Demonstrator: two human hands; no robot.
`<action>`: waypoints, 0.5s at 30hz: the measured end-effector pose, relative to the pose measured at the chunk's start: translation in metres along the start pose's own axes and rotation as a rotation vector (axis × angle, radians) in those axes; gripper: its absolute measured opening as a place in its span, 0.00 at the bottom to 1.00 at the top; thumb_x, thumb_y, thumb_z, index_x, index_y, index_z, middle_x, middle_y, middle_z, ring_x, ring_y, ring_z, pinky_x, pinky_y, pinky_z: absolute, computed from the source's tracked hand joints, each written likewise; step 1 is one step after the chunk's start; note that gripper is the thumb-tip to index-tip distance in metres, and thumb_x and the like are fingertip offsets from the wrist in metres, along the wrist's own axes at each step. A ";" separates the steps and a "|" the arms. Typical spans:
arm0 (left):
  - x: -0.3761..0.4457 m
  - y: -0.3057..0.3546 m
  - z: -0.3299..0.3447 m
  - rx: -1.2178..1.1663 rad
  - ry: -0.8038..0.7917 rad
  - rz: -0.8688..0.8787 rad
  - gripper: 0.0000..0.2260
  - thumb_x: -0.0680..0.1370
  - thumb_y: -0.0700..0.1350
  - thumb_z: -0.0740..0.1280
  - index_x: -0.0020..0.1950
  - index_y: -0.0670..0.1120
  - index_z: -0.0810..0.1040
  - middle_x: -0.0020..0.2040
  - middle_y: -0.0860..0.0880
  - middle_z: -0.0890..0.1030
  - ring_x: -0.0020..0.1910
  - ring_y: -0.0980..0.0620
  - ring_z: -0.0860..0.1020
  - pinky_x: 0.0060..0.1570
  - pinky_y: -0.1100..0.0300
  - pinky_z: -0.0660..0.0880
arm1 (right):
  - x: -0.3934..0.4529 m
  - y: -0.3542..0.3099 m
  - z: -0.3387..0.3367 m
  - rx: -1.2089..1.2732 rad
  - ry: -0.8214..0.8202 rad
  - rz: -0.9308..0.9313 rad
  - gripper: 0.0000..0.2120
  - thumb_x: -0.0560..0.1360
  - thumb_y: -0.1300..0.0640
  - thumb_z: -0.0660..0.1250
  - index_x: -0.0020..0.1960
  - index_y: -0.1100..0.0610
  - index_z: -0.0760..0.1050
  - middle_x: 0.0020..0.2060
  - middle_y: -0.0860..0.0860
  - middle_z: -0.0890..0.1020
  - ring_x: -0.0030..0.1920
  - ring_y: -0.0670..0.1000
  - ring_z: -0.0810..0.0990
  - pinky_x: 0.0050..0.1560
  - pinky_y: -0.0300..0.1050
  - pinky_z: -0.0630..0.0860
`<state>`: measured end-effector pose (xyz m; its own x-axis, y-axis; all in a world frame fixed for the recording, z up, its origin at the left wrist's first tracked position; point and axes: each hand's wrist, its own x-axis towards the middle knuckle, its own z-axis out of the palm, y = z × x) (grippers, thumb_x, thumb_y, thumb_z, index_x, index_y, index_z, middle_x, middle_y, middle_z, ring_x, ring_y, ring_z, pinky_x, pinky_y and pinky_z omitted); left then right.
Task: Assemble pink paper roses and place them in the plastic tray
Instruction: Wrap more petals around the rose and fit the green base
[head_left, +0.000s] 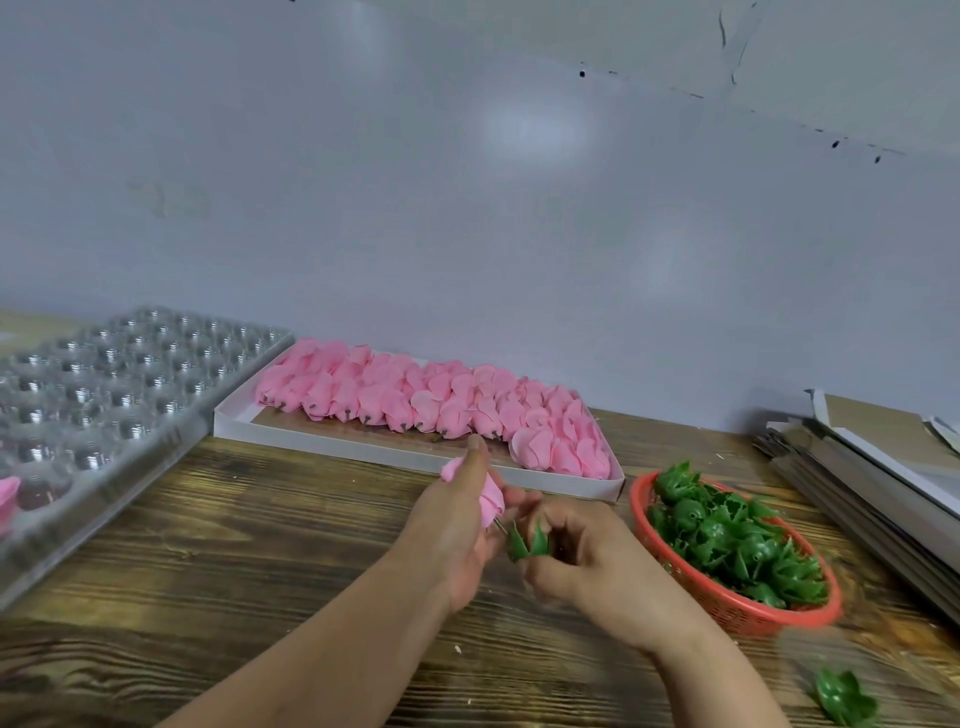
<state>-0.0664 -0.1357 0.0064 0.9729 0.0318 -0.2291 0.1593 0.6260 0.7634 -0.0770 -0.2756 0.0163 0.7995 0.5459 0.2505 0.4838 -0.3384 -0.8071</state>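
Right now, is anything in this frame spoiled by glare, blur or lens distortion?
Head view: soft glare patches on the grey wall; the clear plastic tray and round red basket edge look smeared; both hands slightly motion-blurred; the wide-angle lens bends the wooden table edges.

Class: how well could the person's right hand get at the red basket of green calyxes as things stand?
Probably yes: the red basket sits open-topped just beside the right hand with nothing between them, though that hand first has to release the green calyx it pinches.

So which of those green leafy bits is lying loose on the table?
The green calyx at the table's near right edge; the others sit in the red basket or the right hand.
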 end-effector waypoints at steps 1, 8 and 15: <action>-0.001 0.001 0.000 -0.011 -0.004 -0.009 0.18 0.78 0.56 0.63 0.44 0.41 0.75 0.29 0.45 0.81 0.31 0.49 0.82 0.35 0.55 0.78 | 0.001 -0.001 0.001 -0.027 0.017 -0.017 0.09 0.66 0.67 0.67 0.34 0.66 0.67 0.32 0.46 0.77 0.33 0.44 0.73 0.37 0.44 0.69; 0.003 -0.003 -0.001 -0.060 0.001 -0.071 0.17 0.78 0.57 0.64 0.42 0.42 0.73 0.30 0.45 0.82 0.32 0.49 0.83 0.33 0.57 0.77 | 0.000 -0.004 0.007 -0.275 -0.039 -0.054 0.10 0.67 0.67 0.70 0.32 0.62 0.70 0.33 0.41 0.72 0.37 0.39 0.72 0.39 0.30 0.65; 0.005 -0.010 -0.004 0.045 -0.028 -0.070 0.23 0.77 0.56 0.65 0.29 0.43 0.80 0.33 0.44 0.83 0.32 0.49 0.83 0.31 0.58 0.78 | 0.000 -0.006 0.009 -0.424 -0.091 -0.007 0.11 0.66 0.64 0.70 0.32 0.53 0.70 0.36 0.46 0.75 0.39 0.45 0.74 0.40 0.39 0.71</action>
<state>-0.0635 -0.1387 -0.0050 0.9632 -0.0329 -0.2669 0.2342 0.5905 0.7723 -0.0832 -0.2671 0.0166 0.7704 0.6080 0.1920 0.6078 -0.6092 -0.5094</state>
